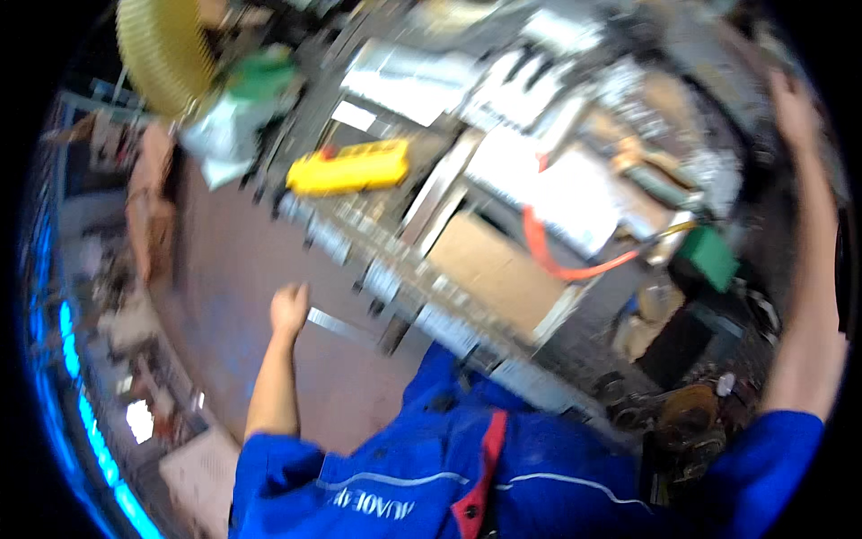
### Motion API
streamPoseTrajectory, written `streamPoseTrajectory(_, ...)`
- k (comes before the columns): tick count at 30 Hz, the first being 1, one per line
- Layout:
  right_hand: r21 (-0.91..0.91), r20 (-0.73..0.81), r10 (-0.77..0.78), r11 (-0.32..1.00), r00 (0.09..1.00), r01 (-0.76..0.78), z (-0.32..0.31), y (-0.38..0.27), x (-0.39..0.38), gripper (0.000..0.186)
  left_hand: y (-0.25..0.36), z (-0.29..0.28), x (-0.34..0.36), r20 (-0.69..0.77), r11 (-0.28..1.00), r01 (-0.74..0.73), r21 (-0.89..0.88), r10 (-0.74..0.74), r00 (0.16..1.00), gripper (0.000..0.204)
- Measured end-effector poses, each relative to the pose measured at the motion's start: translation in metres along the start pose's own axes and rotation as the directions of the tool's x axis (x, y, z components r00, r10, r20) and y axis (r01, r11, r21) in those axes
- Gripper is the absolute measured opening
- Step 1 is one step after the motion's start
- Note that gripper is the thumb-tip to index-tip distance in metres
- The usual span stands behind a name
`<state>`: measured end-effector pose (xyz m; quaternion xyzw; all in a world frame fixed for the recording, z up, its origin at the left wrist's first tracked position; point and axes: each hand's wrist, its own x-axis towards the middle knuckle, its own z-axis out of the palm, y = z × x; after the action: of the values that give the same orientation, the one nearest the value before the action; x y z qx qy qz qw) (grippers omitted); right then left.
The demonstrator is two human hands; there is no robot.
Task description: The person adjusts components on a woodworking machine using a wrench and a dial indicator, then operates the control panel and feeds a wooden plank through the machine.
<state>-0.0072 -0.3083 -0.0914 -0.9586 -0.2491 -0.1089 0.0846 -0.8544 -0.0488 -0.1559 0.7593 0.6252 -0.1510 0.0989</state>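
My left hand [289, 310] hangs over the floor, left of the workbench, its fingers closed. A short pale strip [337, 324] appears right beside it; blur hides whether the hand grips it. My right arm reaches far out along the right side, and my right hand [795, 108] is at the upper right near a dark surface; its fingers are smeared by motion. Between my arms lies the cluttered workbench, with a yellow control pendant [350, 167] with a red button, white gloves [516, 90], white papers [548, 184] and an orange-red strap [543, 247].
A brown board [498, 272] lies near the bench's front edge [386, 283], which carries metal blocks. A green box [705, 259] sits at the right. At the upper left are a yellow ribbed hose [166, 54] and a pale plastic bag [220, 135]. Brown floor [224, 242] stretches leftward.
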Motion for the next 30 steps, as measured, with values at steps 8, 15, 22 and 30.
streamPoseTrajectory(8, 0.102, -0.200, 0.134, 0.988, 0.970, -0.116, -0.089, -0.015, 0.044, 0.069, 0.034, 0.133, 0.069, -0.142, 0.982, 0.057, -0.178, -0.083, 0.986, 0.048)
streamPoseTrajectory(15, 0.208, -0.220, 0.132, 0.974, 0.967, -0.085, -0.055, -0.018, 0.001, 0.066, -0.027, 0.154, 0.037, -0.211, 0.993, 0.114, -0.024, -0.117, 0.971, 0.051)
streamPoseTrajectory(22, 0.207, -0.223, 0.119, 0.976, 0.967, -0.072, -0.054, -0.018, 0.002, 0.065, -0.053, 0.186, 0.049, -0.172, 1.000, 0.009, 0.013, -0.007, 0.985, 0.048)
streamPoseTrajectory(30, 0.222, -0.245, 0.116, 0.973, 0.963, -0.061, -0.053, -0.023, 0.002, 0.065, -0.054, 0.196, 0.060, -0.053, 0.996, -0.054, -0.073, 0.050, 0.997, 0.047)
